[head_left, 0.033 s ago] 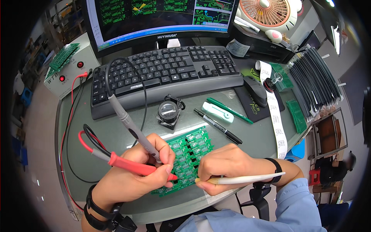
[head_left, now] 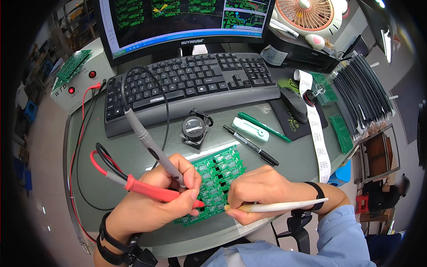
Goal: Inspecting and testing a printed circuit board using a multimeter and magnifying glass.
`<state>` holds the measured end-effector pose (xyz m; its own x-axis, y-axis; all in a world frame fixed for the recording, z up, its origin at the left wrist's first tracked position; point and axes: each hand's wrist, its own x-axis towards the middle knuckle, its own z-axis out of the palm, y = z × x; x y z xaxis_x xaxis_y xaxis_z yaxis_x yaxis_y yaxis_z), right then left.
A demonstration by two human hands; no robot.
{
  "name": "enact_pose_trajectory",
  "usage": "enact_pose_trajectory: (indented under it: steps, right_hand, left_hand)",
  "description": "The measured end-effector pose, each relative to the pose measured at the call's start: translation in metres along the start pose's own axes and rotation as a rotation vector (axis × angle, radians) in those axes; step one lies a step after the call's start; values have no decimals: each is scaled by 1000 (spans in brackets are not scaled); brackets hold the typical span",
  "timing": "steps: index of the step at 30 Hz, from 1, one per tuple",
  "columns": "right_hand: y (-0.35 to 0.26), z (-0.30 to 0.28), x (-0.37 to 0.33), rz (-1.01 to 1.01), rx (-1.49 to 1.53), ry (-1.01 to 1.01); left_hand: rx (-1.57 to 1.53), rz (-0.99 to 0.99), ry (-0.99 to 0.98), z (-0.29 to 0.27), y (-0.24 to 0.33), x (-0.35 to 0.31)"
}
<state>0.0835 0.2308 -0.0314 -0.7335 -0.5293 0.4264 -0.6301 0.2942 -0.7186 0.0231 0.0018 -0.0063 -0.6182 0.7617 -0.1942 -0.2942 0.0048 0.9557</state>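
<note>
A panel of green circuit boards (head_left: 227, 162) lies on the grey table under both hands. My left hand (head_left: 162, 211) is closed around a red test probe (head_left: 153, 190) and a grey pen-shaped probe (head_left: 153, 149). The red probe's tip end is at the panel; the grey one's tip is hidden by my fingers. Close beside it, my right hand (head_left: 262, 189) is closed on a slim brush (head_left: 284, 206) with a white handle and a tan collar. The handle points right, past my wrist. At the brush's other end, the tip is partly hidden by my fingers.
Beyond the panel stand a black magnifier (head_left: 194, 129), a black marker (head_left: 251, 145), a white-green cutter-like tool (head_left: 250, 129) and a green pen (head_left: 264, 127). Farther back are a keyboard (head_left: 187, 80), mouse (head_left: 293, 104) and monitor (head_left: 187, 42). Probe cables (head_left: 80, 147) run from a tester box (head_left: 82, 82).
</note>
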Motion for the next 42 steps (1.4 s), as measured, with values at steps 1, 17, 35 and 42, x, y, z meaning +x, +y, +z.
enact_pose_trajectory:
  steps: [1,17,35,42]
  right_hand:
    - [0,0,0,0,1,0]
    - [-7,-45,21,450,187,143]
    - [34,-96,41,402,-543,98]
    - [-31,-45,23,-68,-623,-187]
  left_hand:
    - [0,-6,5,0,0,0]
    - [-24,-3,-42,-4,-1,-4]
    - [-3,-12,-102,-4,-3,-6]
    - [13,-12,-111,-5,0,-4]
